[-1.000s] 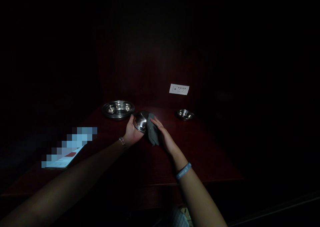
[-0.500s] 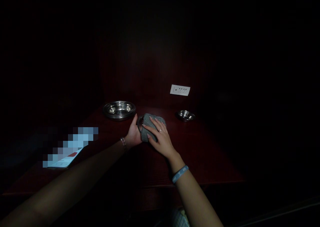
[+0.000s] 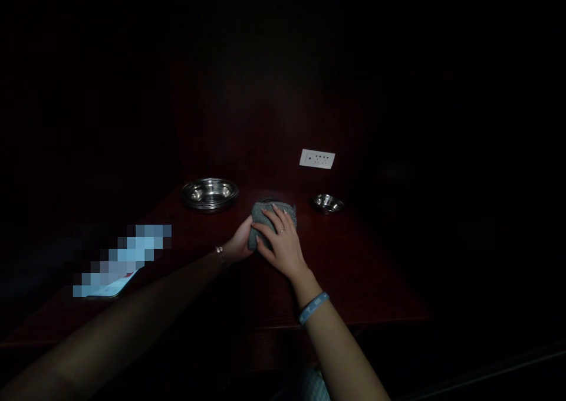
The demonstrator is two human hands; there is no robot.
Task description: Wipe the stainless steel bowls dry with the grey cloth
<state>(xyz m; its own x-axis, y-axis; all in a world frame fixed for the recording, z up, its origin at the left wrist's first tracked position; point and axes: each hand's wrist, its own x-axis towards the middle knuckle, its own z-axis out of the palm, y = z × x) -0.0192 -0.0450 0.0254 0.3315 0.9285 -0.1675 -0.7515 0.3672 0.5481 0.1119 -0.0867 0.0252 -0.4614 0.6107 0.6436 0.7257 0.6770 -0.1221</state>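
My left hand (image 3: 241,243) grips a small steel bowl from the left; the bowl is almost wholly hidden under a grey cloth (image 3: 260,217). Over the cloth lies my right hand (image 3: 279,240), its fingers curled and pressing the cloth onto the bowl. Both hands meet above the middle of the dark red table (image 3: 345,271).
A stack of wide steel plates (image 3: 209,193) stands at the back left. At the back right sits a small steel bowl (image 3: 328,203). A white socket plate (image 3: 317,158) is on the wall behind. A blurred light-blue card (image 3: 115,265) lies at the left edge.
The bowl was bare in my left hand with the cloth beside it. My right hand has since brought the cloth over the bowl and now covers it.
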